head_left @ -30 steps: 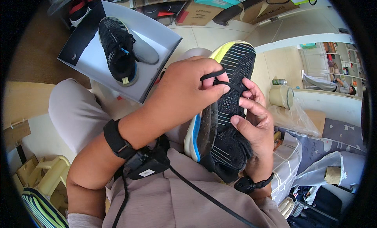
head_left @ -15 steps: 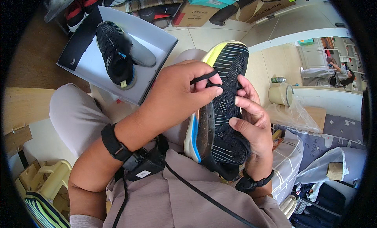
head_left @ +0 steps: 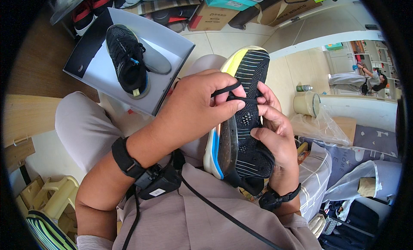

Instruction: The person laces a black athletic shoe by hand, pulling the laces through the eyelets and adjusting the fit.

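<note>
- In the head view, a black knit running shoe (head_left: 246, 121) is held up in front of the person's torso, slightly right of the middle, its yellow-edged end pointing far and its other end near the lap.
- It should handle as a light thing: the mesh upper looks soft and likely to dent under a firm thumb, while the pale, thick midsole (head_left: 211, 157) looks springier and better able to take a hold. Nothing about it seems fragile; the knit probably grips well, and the smooth grey side panel (head_left: 229, 146) may slip more.
- The sensible hold is around the side and sole edge, leaving the black shoelace (head_left: 226, 89) free to be pinched; the lace looks limp and thin.
- The left hand (head_left: 200, 94) reaches across from the left, back of the hand up, thumb and forefinger brought together on the lace, with a strand running over the fingers.
- The right hand (head_left: 277, 128) comes in from the near right, its fingers curled around the shoe's right side and its thumb pressed on the mesh; what its hidden palm touches cannot be told.
- Far left, a shoebox (head_left: 167, 41) holds a second black shoe (head_left: 125, 56), apart from both hands.
</note>
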Action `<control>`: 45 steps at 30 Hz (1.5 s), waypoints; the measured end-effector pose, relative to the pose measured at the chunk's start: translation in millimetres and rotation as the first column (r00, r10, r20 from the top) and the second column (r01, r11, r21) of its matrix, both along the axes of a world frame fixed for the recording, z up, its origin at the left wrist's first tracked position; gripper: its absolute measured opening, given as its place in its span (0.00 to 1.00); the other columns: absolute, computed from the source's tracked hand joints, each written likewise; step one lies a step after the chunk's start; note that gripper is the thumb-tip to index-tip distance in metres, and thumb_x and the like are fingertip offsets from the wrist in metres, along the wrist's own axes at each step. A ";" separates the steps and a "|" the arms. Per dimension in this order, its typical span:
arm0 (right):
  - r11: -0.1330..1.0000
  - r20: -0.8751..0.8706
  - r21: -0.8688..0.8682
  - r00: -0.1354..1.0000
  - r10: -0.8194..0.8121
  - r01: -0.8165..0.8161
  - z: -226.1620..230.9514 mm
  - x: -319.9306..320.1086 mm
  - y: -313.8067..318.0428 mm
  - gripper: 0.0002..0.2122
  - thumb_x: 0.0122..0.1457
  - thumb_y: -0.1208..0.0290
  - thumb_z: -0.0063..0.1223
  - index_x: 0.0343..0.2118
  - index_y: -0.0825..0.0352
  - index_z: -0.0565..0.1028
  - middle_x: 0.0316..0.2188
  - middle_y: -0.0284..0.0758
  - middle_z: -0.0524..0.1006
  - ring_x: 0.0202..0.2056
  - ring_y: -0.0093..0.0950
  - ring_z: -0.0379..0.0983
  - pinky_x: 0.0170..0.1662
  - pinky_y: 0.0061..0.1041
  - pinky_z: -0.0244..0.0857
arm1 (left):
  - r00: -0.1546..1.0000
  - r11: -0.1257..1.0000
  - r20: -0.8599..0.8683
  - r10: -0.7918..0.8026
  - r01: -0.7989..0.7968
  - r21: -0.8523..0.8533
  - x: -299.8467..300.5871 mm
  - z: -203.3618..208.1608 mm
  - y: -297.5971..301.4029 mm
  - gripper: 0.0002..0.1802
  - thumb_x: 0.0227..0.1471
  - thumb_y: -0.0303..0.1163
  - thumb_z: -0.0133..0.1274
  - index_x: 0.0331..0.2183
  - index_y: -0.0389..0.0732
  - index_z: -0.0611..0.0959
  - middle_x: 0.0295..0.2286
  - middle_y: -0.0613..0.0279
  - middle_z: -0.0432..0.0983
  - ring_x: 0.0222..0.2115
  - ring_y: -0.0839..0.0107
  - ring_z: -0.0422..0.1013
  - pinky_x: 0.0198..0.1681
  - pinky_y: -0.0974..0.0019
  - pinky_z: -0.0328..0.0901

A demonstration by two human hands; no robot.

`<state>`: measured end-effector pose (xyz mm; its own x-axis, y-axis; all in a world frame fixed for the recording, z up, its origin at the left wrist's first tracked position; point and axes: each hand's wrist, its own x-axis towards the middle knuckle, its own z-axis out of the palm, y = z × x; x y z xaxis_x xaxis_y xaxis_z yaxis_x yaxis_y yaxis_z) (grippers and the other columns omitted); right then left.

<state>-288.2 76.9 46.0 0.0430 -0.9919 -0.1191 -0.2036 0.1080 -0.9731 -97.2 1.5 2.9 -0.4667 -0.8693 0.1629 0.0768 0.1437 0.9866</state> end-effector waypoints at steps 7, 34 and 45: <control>0.997 -0.020 -0.060 0.998 -0.056 0.054 -5.6 3.0 2.6 0.14 0.46 0.84 0.57 0.38 0.67 0.78 0.61 0.37 0.58 0.56 0.28 0.55 0.60 0.28 0.46 | 0.974 0.991 -0.216 -0.065 0.089 0.103 7.1 -3.7 -1.7 0.14 0.61 0.34 0.45 0.41 0.37 0.80 0.20 0.73 0.66 0.21 0.86 0.59 0.25 0.81 0.55; 0.996 0.130 -0.017 0.988 -0.082 0.085 -5.9 3.2 3.4 0.20 0.42 0.91 0.51 0.40 0.68 0.78 0.62 0.37 0.57 0.56 0.27 0.55 0.60 0.27 0.47 | 0.956 0.925 -0.216 -0.197 0.255 0.283 29.9 -4.0 7.2 0.10 0.59 0.33 0.49 0.39 0.37 0.77 0.28 0.71 0.71 0.28 0.83 0.65 0.34 0.78 0.61; 0.995 0.080 -0.051 0.994 -0.080 0.084 -10.0 -0.2 1.5 0.16 0.44 0.87 0.55 0.39 0.68 0.79 0.61 0.38 0.58 0.56 0.27 0.56 0.60 0.27 0.47 | 0.966 0.938 -0.112 -0.234 0.255 0.237 31.6 -12.0 8.3 0.08 0.53 0.23 0.40 0.32 0.36 0.75 0.25 0.70 0.68 0.26 0.83 0.62 0.31 0.77 0.60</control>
